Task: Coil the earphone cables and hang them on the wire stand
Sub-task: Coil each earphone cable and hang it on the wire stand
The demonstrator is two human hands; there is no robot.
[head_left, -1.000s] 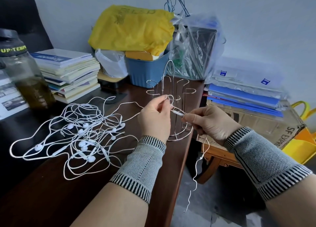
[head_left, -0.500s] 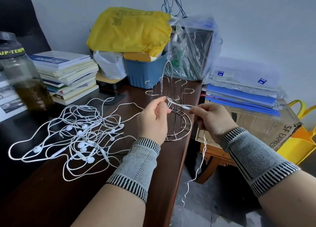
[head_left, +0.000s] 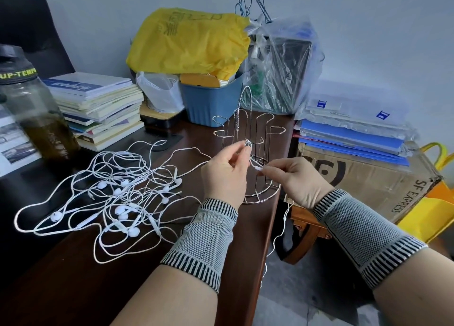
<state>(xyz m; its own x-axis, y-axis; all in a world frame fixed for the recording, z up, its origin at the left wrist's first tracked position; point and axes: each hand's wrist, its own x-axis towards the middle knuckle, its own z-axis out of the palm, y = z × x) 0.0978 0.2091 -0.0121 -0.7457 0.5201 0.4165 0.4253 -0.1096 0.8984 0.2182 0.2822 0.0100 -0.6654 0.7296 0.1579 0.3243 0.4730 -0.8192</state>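
A loose tangle of white earphone cables (head_left: 110,195) sprawls across the dark counter (head_left: 73,289), buds scattered among the loops. Just right of it stands the chrome wire stand (head_left: 255,154), upright, its hooks curling outward. One cable (head_left: 282,225) dangles off the counter's edge.

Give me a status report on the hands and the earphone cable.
Left hand pinches a small cable coil; right hand pinches the same cable. Wire stand bare, nothing hung yet. Tangled earphones wait on the desk.
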